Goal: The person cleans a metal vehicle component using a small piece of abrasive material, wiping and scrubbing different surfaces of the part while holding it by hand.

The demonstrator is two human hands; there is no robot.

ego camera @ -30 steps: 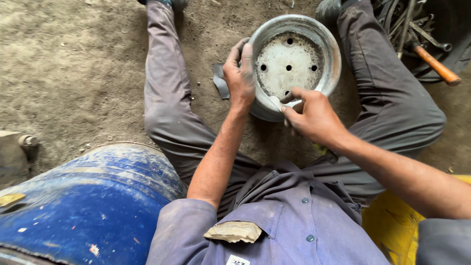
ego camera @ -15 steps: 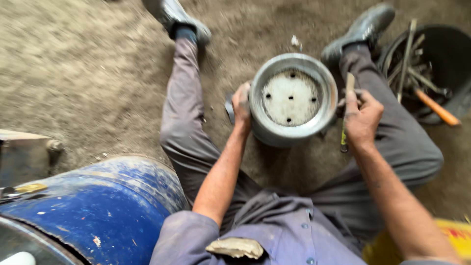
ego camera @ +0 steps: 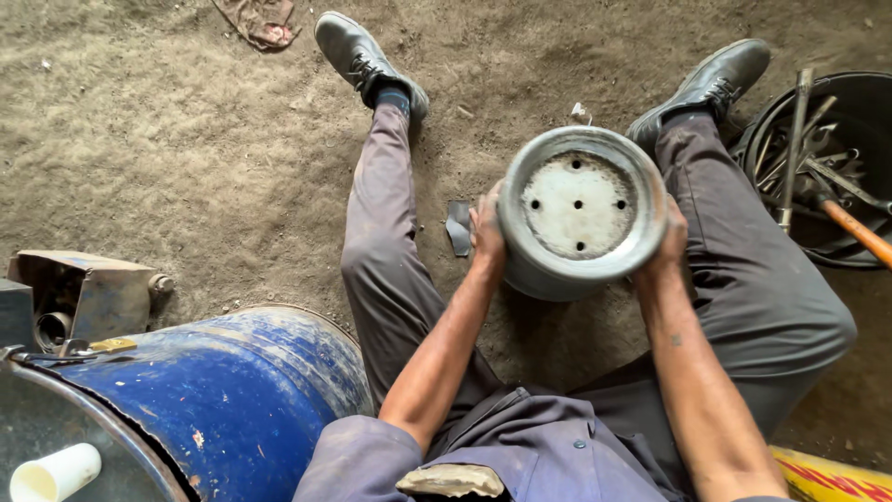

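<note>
Since half a second ago the right hand has left the tool and joined the left hand, both clasped around the grey metal drum between the legs, bucket at 2 o'clock, seemingly steadying it for turning.

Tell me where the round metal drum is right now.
Head view, upper right of centre: the round metal drum is gripped between the left hand and right hand, between the person's legs.

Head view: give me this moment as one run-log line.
left hand: grips drum side | right hand: grips opposite side | grey metal drum: held between legs, holed face up | tool bucket: by right leg
</note>
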